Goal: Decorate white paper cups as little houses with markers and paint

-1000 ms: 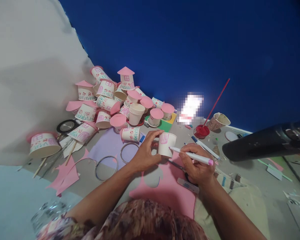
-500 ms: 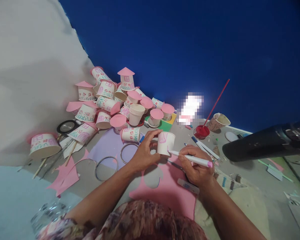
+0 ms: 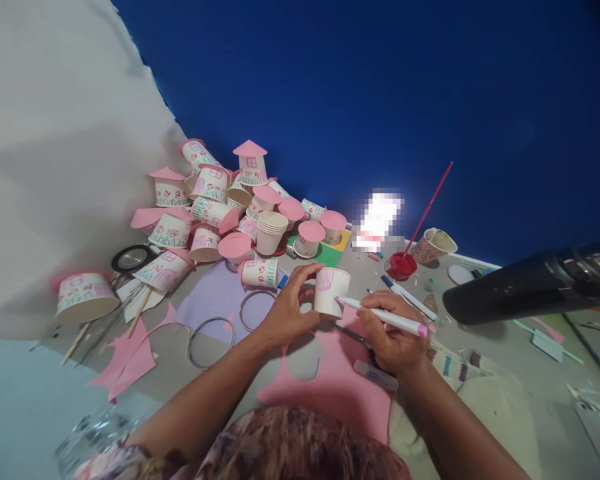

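My left hand (image 3: pixel 295 303) grips a white paper cup (image 3: pixel 332 292) by its left side, fingers at the top and thumb near the bottom. Pink-purple marker lines show on the upper part of the cup. My right hand (image 3: pixel 393 330) is closed around a white marker with a pink end (image 3: pixel 391 319), its tip at the cup's lower right side. Pink paper with a round cut-out (image 3: pixel 340 393) lies beneath both hands. A glue stick (image 3: pixel 375 375) rests on it near my right wrist, and scissors (image 3: pixel 353 332), partly hidden, lie under my right hand.
Decorated cups with pink paper roofs (image 3: pixel 253 161) are piled at the back left, around a stack of plain cups (image 3: pixel 271 232). Two metal rings (image 3: pixel 211 342) lie left of my hands. To the right are a red paint pot (image 3: pixel 401 266), a brown patterned cup (image 3: pixel 433 247) and a large black cylinder (image 3: pixel 510 287).
The marker tip has shifted slightly on the cup's lower right side, and a small pink mark shows there. Both hands keep their grips; the whole view has shifted a little.
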Available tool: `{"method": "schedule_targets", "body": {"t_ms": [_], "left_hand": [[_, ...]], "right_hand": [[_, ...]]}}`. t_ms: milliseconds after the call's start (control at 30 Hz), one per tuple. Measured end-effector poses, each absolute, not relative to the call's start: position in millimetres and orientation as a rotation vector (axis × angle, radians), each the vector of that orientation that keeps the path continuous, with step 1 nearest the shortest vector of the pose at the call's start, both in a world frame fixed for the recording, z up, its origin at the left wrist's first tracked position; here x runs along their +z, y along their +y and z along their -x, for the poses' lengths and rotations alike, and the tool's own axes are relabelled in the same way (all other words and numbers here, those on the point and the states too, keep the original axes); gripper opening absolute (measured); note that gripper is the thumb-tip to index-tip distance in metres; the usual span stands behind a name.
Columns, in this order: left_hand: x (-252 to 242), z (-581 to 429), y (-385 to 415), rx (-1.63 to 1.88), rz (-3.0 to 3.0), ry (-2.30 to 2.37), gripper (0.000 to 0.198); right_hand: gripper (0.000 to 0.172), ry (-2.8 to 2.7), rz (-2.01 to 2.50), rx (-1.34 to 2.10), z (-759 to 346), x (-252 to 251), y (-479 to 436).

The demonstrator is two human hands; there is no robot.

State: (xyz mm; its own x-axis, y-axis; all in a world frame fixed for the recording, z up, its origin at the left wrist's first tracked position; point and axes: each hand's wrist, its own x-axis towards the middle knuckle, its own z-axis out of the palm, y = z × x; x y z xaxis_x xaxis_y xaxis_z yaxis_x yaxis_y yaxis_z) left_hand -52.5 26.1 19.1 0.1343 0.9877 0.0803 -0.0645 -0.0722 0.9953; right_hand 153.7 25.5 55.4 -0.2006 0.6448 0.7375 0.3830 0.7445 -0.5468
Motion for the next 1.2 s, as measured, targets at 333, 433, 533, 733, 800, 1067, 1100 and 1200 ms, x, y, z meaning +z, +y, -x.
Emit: {"method": "schedule_targets", "body": {"t_ms": [333,433,533,733,800,1067,1100,1200], "left_hand": [[17,51,25,1.202,-1.268,0.995,0.078],[16,51,26,1.204,-1.254,0.978,0.078],[14,52,26,1.189,-1.217,0.955,0.079],[12,53,28,1.19,-1.114,0.904,0.082],[11,53,29,1.194,-1.088,0.883,0.082],[5,55,32,1.199,-1.03,0.854,0.085],[4,56,32,1.197,-1.03,0.852,0.085],[3,57,32,1.191,-1.02,0.847,0.086]], "right_hand": [[0.014,-1.863,0.839,0.248,-152,60,26],[0.016,-1.864,0.864,0.249,-152,61,26],[0.017,-1.859,0.887,0.238,-154,62,26],[0.016,-1.845,0.891,0.229,-156,61,25],[0.016,-1.835,0.888,0.253,-157,61,26],[0.017,-1.824,0.885,0.293,-160,59,26],[0.017,-1.826,0.884,0.297,-160,59,26],[0.017,-1.823,0.877,0.307,-161,58,25]]}}
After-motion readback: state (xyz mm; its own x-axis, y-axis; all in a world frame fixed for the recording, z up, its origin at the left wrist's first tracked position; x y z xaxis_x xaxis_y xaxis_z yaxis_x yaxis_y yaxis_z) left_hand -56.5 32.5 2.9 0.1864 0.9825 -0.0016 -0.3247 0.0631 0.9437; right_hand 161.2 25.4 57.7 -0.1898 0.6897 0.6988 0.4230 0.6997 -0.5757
